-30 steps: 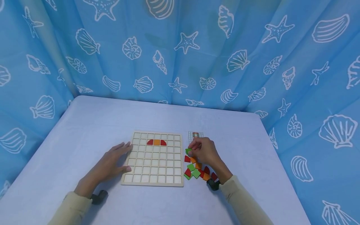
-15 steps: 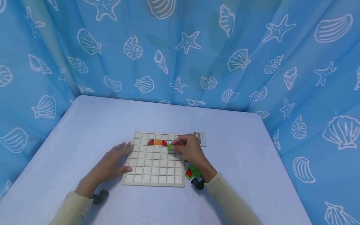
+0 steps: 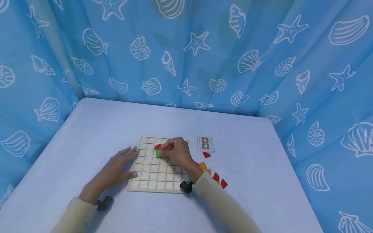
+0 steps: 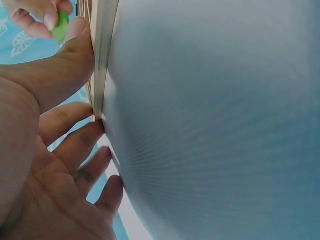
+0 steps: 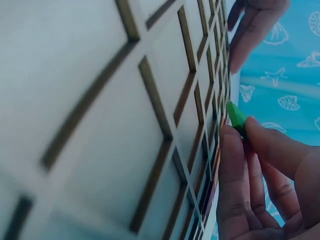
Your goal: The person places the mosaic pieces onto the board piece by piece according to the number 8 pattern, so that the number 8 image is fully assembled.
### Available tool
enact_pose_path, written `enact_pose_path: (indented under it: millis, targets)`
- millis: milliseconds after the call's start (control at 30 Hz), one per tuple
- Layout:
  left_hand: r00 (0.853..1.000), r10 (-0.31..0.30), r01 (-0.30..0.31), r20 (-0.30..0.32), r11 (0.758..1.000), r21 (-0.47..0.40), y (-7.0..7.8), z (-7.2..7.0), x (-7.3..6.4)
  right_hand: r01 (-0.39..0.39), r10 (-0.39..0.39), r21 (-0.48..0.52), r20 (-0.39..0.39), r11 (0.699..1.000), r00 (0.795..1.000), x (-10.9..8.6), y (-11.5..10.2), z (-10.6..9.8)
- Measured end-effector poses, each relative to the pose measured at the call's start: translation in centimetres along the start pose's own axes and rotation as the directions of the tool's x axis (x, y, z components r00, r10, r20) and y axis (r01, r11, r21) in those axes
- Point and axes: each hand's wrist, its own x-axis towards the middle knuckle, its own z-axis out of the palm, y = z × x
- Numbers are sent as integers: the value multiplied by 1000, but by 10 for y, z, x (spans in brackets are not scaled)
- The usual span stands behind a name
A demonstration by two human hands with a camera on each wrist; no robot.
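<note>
Blue curtain (image 3: 180, 69), printed in white outline with starfish (image 3: 197, 43), fan-shaped scallops (image 3: 151, 86) and spiral shells (image 3: 140, 48). The fabric hangs in vertical folds along 3 sides of the desk (image 3: 163, 121): far, left and right. A smooth, pale covering with a bluish cast lies over the desk, whose 2 far corners are rounded. Illumination is soft and diffuse. Portions of the same print appear in the 2 wrist views.

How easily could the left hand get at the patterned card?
Probably not easily: from the left hand, the way to the patterned card crosses the board and meets the right hand, which pinches a green tile.
</note>
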Motion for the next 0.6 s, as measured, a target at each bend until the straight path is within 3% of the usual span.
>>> enact_pose_path:
  millis: [600]
  targets:
    - [1000, 22, -22, -12, 1000, 13, 2, -1, -2, -22, 18, -149, -27, 989, 999, 7, -10, 20]
